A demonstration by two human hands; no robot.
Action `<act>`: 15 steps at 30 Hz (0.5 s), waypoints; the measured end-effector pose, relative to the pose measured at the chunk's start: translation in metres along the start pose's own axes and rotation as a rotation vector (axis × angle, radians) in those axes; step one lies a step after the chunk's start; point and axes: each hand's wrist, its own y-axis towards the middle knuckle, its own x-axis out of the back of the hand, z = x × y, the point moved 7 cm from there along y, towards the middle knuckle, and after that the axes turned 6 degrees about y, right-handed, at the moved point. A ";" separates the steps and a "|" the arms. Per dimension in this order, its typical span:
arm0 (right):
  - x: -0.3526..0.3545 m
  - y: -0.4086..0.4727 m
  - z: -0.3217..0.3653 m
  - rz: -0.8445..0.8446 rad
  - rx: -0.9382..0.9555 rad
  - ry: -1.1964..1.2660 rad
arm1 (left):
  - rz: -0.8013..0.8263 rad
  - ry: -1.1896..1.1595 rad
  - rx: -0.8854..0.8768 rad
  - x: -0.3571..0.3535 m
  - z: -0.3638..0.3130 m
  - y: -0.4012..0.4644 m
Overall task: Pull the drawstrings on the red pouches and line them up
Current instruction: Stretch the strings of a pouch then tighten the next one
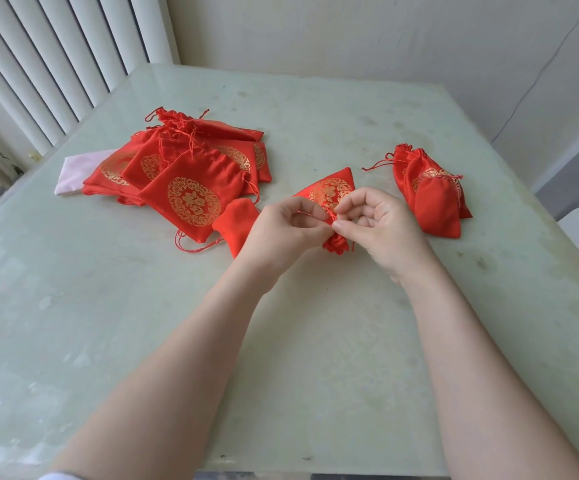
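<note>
Fingers of left hand [290,225] and right hand [373,223] both pinch the gathered neck of one red pouch [329,192], held just above the table [316,341] at centre, between the loose pile [184,171] and the cinched pouches [430,188] (right side). Step in hand looks like cinching; next calls for pulling cords apart w/ even tension, then setting it beside the finished ones. Long axis runs near-to-far, mouth toward the person, flat bottom pointing away.
</note>
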 end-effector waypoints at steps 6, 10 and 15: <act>-0.003 -0.005 0.015 -0.035 0.194 -0.421 | -0.122 0.296 -0.164 0.005 -0.012 -0.001; -0.008 -0.004 0.015 -0.016 0.241 -0.550 | -0.161 0.362 -0.209 0.006 -0.016 -0.001; -0.021 0.000 -0.005 0.117 0.118 -0.734 | -0.167 0.609 -0.357 -0.001 -0.022 -0.003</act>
